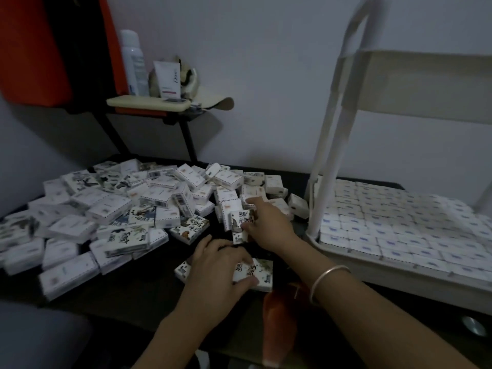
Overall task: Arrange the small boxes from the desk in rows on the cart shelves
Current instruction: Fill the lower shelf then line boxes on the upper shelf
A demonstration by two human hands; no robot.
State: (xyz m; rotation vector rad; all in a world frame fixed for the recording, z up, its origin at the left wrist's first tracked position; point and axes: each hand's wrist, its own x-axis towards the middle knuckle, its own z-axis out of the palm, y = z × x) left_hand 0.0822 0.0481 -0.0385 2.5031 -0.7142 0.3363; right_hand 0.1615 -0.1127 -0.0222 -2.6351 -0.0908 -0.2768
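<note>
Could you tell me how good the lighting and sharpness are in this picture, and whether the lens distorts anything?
Head view: dim and flat throughout, with no glare; the loose boxes at the left edge are smeared, and so are the far rows on the cart shelf; print is sharpest on the patterned box that the right hand grips; the wide lens bows the cart post.

Dark desk (149, 286), heap of small boxes (106, 209) left of the grip, cart shelf (399, 274) to its right, packed with box rows (399, 225)
</note>
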